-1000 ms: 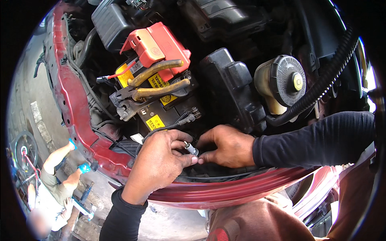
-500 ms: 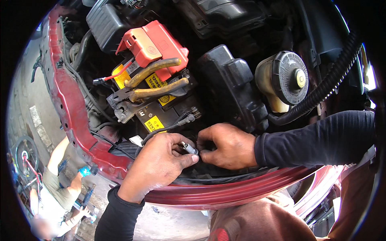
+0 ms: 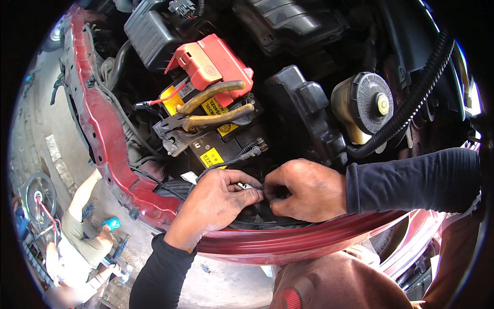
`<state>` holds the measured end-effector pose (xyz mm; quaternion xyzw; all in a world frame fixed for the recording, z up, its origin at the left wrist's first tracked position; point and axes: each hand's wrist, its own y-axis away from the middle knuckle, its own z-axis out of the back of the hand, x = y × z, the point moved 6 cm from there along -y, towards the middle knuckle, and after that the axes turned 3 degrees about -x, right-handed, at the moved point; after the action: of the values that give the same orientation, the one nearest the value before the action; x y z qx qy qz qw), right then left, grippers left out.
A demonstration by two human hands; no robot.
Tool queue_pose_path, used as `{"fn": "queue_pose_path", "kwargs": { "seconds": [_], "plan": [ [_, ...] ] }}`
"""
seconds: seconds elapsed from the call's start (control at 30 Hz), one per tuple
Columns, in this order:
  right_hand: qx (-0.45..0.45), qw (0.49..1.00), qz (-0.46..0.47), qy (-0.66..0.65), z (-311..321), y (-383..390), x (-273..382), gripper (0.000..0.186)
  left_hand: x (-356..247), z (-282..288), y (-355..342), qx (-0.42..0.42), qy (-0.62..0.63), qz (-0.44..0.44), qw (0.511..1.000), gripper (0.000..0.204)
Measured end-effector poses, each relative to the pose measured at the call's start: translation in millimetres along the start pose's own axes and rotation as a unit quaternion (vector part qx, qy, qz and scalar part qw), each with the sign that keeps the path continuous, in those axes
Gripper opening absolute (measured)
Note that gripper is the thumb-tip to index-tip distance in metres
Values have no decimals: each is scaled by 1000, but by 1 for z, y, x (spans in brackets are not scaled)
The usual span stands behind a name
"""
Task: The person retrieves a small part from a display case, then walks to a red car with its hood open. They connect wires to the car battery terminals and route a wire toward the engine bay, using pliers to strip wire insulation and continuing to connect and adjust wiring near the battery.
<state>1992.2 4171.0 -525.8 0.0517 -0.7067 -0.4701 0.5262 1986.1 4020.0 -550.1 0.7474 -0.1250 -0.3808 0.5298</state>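
Between the thumb and fingers of my left hand (image 3: 217,202) is a small pale grey cylindrical part (image 3: 246,186), mostly hidden by the fingers. My right hand (image 3: 307,188) is closed in a pinch, its fingertips right against those of the left. What it holds, if anything, is hidden. Both hands are over the near edge of a car's engine bay. Just beyond them is a black car battery (image 3: 234,138) with yellow labels. Pliers (image 3: 213,110) with worn yellow handles lie across its top, beside a red terminal cover (image 3: 226,67).
A black ribbed hose (image 3: 419,110) curves past a round-capped fluid reservoir (image 3: 365,103) on the right. A black box (image 3: 303,110) stands beside the battery. The red body edge (image 3: 288,242) runs below my wrists. At lower left, another person (image 3: 77,247) is near a bicycle wheel (image 3: 41,195).
The engine bay has shifted slightly right and down in view. My fingertips have come together, and the left fingers now cover more of the grey part.
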Motion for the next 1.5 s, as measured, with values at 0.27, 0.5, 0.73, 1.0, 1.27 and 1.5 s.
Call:
{"fn": "queue_pose_path", "kwargs": {
  "seconds": [0.27, 0.5, 0.73, 1.0, 1.27, 1.5],
  "plan": [
    [92, 995, 32, 36, -5, 6, 4, 24, 4, -2, 0, -16, 14, 69, 997, 22],
    [242, 951, -146, 126, 1, 28, -26, 42, 4, -2, -1, -14, 44, 42, 998, 27],
    [6, 996, -31, 86, 2, 17, -29, 44, -3, -4, -2, 13, 55, 2, 998, 28],
    [-36, 997, 15, 59, -4, -14, -35, 35, -3, -7, -6, -16, 83, 11, 996, 31],
    [-20, 999, 15, 36, -9, -16, -36, 36, -2, -8, -8, -17, 7, -27, 999, 32],
    [36, 998, -52, -26, -14, -18, -39, 36, -14, -3, -7, -89, -213, -96, 968, 28]
  ]
}}
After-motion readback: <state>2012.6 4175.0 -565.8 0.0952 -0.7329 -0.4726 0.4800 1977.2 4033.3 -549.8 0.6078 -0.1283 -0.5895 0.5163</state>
